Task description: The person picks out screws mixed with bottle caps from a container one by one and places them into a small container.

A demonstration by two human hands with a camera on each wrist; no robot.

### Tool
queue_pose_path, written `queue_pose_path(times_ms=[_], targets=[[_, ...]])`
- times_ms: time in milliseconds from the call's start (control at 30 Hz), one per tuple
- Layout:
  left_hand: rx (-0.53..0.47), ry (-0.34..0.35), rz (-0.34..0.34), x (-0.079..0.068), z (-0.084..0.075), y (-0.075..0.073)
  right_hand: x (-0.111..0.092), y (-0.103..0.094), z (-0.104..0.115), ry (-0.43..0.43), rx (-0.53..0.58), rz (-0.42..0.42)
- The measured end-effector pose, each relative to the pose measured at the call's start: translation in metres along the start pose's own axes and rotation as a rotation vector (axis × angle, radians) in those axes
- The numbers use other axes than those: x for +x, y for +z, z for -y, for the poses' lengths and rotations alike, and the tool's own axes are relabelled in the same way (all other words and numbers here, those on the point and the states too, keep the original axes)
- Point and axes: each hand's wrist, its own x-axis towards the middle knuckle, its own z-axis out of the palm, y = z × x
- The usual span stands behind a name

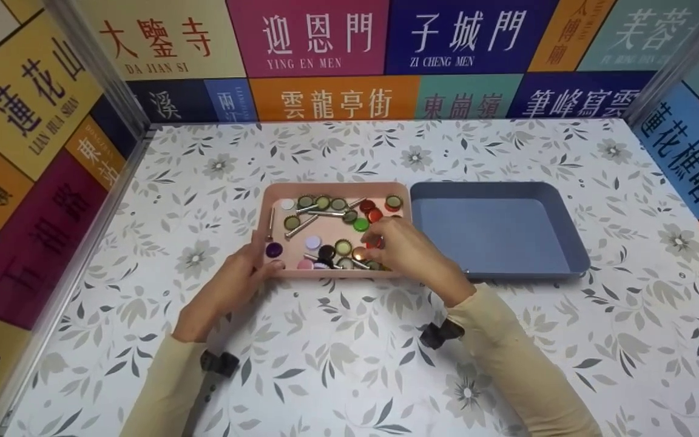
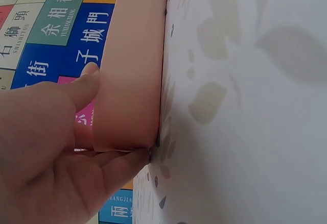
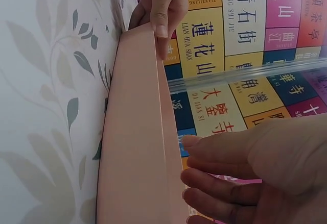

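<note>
A pink tray point(image 1: 331, 274) holds bottle caps and metal screws or bolts, mixed together. My left hand point(image 1: 237, 276) grips the tray's near left corner, thumb at the front rim and fingers along the outer side wall, as the left wrist view also shows. Inside that corner lies a purple cap point(image 1: 273, 249). My right hand point(image 1: 407, 249) reaches over the tray's right side with fingertips low among the caps, by a red cap point(image 1: 374, 243) and a gold cap point(image 1: 359, 253). In the right wrist view its thumb point(image 3: 214, 150) and fingers are bent loosely, with nothing showing between them.
A blue-grey tray point(image 1: 483, 230) stands against the pink tray's right side, with a bare floor. Both rest on a table point(image 1: 337, 364) with a leaf-and-flower pattern. Panels with printed characters point(image 1: 325, 36) rise at the back and both sides.
</note>
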Motion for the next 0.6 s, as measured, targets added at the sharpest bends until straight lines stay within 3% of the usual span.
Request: queue_pose_path(times_ms=[267,433,600], targets=[[0.007,-0.001,0.005,-0.001,0.001,-0.001,0.002,0.009,0.0,0.02,0.023,0.009],[0.027,0.015,0.003,0.0,0.001,-0.001,0.004,0.012,0.002,0.077,0.028,0.018],[-0.013,-0.047,0.034,-0.001,0.001,-0.002,0.004,0.016,0.003,0.11,0.04,0.028]])
